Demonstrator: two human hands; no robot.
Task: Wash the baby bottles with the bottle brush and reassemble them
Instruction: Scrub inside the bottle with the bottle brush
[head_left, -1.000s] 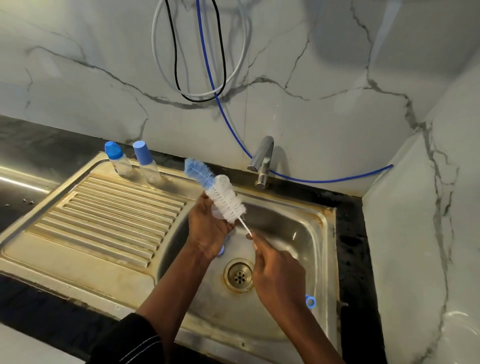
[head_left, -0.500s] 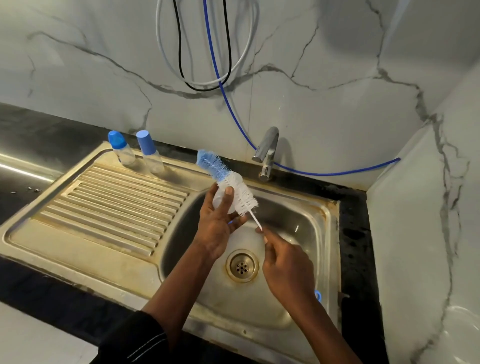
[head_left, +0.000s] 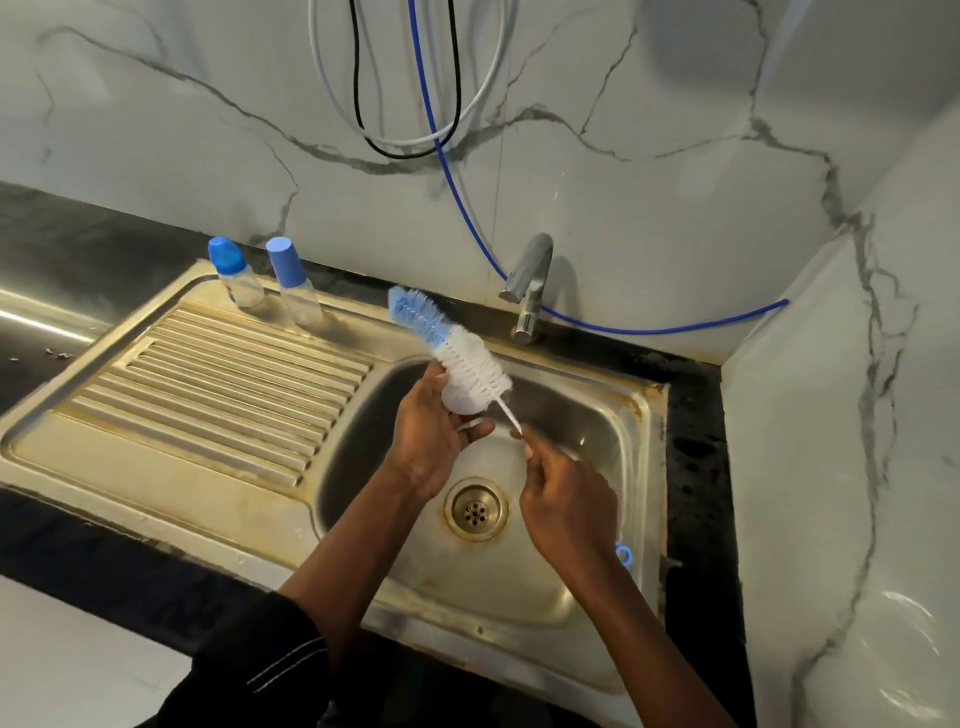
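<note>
My left hand (head_left: 426, 441) grips a small translucent white bottle part (head_left: 460, 401) over the sink basin (head_left: 587, 415); which part it is I cannot tell. The bottle brush (head_left: 470, 364), white bristles with a blue tip, lies across the top of that part. My right hand (head_left: 566, 509) pinches the brush's thin white wire handle, and the handle's blue loop (head_left: 625, 553) shows behind my right wrist. Two clear baby bottles with blue caps (head_left: 236, 275) (head_left: 296, 288) stand upright at the back of the drainboard (head_left: 208, 374).
A chrome tap (head_left: 530, 280) stands behind the basin with no water running. The drain (head_left: 475, 509) lies below my hands. Blue, black and white hoses (head_left: 436, 140) hang on the marble wall. A marble side wall closes off the right.
My left hand has turned the part slightly, and its fingers now sit lower on it. The brush stays pressed against the part, and the view has shifted a little.
</note>
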